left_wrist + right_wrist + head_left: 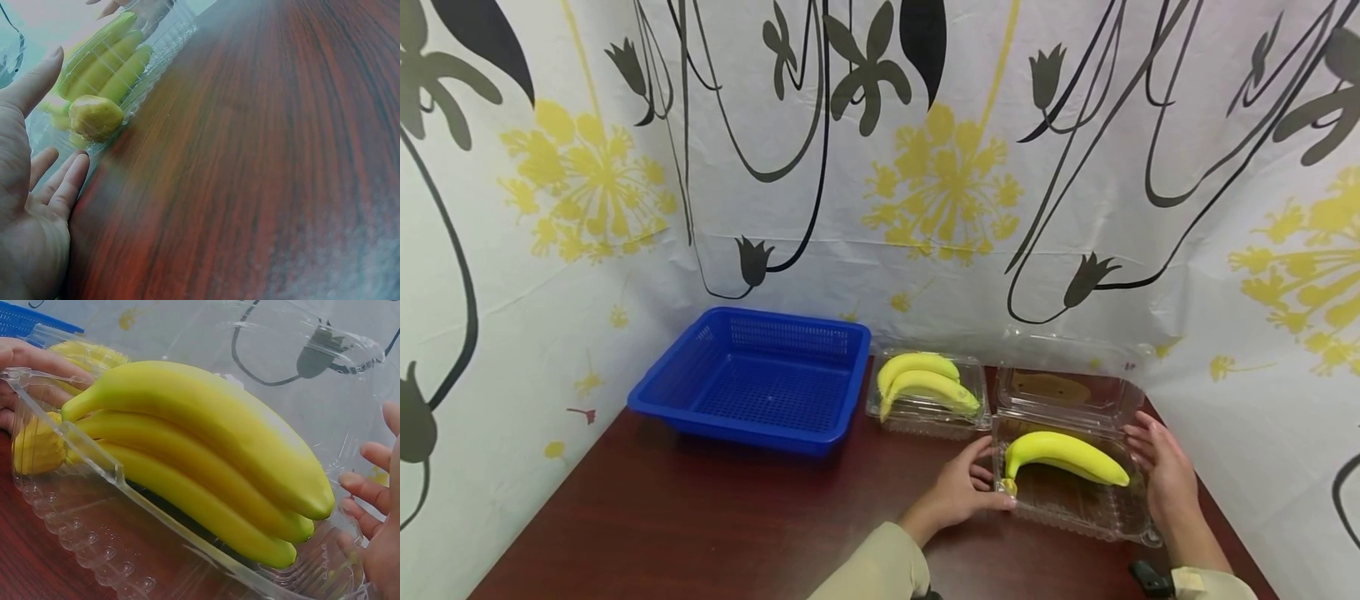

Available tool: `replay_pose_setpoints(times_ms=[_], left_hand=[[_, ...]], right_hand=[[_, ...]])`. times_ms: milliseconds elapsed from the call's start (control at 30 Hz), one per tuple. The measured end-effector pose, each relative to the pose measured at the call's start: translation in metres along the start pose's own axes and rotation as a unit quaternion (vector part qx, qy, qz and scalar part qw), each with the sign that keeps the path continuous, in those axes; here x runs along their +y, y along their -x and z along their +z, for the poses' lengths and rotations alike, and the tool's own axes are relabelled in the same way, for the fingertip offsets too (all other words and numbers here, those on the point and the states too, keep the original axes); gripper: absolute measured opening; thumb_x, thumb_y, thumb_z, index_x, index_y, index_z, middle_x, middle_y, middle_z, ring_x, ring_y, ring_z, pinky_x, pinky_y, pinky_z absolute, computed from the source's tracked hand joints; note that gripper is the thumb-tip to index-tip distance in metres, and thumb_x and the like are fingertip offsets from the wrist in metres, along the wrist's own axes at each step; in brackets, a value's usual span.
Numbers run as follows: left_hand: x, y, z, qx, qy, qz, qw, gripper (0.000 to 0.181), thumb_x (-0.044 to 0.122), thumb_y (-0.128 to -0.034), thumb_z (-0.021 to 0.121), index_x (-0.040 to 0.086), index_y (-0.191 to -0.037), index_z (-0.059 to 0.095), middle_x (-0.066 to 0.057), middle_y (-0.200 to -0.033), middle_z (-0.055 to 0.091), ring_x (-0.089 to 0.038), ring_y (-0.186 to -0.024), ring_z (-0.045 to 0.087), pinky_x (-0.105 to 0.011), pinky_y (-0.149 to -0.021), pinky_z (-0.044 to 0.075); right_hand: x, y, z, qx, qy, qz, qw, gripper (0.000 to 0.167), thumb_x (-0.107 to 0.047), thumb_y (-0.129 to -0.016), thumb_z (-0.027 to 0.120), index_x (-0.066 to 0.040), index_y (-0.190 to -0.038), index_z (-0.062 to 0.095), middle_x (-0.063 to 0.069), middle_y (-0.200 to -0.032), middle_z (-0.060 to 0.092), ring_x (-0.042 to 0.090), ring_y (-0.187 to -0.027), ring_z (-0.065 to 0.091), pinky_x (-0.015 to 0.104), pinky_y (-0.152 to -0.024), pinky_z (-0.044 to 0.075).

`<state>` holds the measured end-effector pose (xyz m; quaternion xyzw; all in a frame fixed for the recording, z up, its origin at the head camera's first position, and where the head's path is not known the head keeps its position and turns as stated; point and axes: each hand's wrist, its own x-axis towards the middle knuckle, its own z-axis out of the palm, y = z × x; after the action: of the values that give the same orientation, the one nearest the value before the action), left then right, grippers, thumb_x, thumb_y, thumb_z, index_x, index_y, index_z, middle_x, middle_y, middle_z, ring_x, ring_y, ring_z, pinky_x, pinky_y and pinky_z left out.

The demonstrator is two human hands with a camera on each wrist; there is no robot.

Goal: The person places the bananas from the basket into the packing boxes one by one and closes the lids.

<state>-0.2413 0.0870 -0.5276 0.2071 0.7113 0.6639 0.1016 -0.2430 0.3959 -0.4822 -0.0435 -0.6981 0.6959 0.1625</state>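
A bunch of yellow bananas [1067, 454] lies in a clear plastic clamshell box [1093, 521], its stem end to the left. The right wrist view shows three bananas [187, 444] side by side. The box's transparent lid [1067, 387] stands raised at the back. At the left side of the box is my left hand [958, 490], thumb by the front corner and fingers spread along the wall; the left wrist view shows these fingers [72, 181] extended. My right hand [1168, 475] is at the right side, fingers loosely extended; whether they touch the plastic is unclear.
A second clear box [936, 429] with bananas [925, 385] stands just left of the first, by the wall. Farther left is a blue plastic basket [745, 429]. Everything stands on a dark red wood-grain table [700, 525], with a patterned cloth [850, 183] hanging behind.
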Motion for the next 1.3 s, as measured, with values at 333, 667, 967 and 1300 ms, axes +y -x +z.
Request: replay_pose_setpoints(times_ms=[333, 667, 967, 1300], left_hand=[[0.001, 0.002, 0.000, -0.001, 0.017, -0.027, 0.9995, 0.086, 0.013, -0.0770, 0.084, 0.021, -0.150, 0.038, 0.003, -0.138, 0.052, -0.006, -0.091, 0.059, -0.024, -0.077, 0.050], [0.000, 0.004, 0.000, 0.001, 0.036, -0.035, 0.9987, 0.086, 0.011, -0.0773, 0.083, 0.024, -0.150, 0.038, 0.006, -0.129, 0.054, -0.007, -0.091, 0.059, -0.025, -0.078, 0.050], [0.000, 0.002, -0.001, 0.004, 0.038, -0.031, 0.9988, 0.086, 0.010, -0.0768, 0.083, 0.026, -0.149, 0.038, 0.005, -0.129, 0.054, -0.007, -0.092, 0.059, -0.025, -0.078, 0.051], [0.003, 0.002, -0.003, -0.020, 0.040, -0.021, 0.9988, 0.090, 0.010, -0.0780, 0.083, 0.026, -0.151, 0.034, 0.002, -0.138, 0.050, -0.008, -0.103, 0.058, -0.024, -0.082, 0.051]], right_hand=[[0.001, -0.001, 0.000, 0.045, -0.039, -0.009, 0.9982, 0.053, -0.041, -0.104, 0.039, -0.003, -0.138, 0.052, -0.010, -0.109, 0.066, 0.005, -0.100, 0.057, 0.014, -0.080, 0.043], [0.001, 0.004, -0.001, 0.073, -0.091, -0.016, 0.9931, 0.054, -0.042, -0.103, 0.039, 0.002, -0.121, 0.064, -0.005, -0.101, 0.070, 0.008, -0.095, 0.063, 0.017, -0.080, 0.046], [-0.002, -0.002, -0.001, 0.089, -0.162, -0.020, 0.9825, 0.047, -0.033, -0.106, 0.035, 0.001, -0.098, 0.066, 0.000, -0.093, 0.073, 0.011, -0.089, 0.068, 0.020, -0.076, 0.050], [0.001, 0.000, -0.011, 0.049, -0.228, -0.008, 0.9725, 0.048, -0.036, -0.105, 0.035, -0.002, -0.094, 0.067, 0.001, -0.090, 0.071, 0.012, -0.087, 0.067, 0.023, -0.076, 0.052]])
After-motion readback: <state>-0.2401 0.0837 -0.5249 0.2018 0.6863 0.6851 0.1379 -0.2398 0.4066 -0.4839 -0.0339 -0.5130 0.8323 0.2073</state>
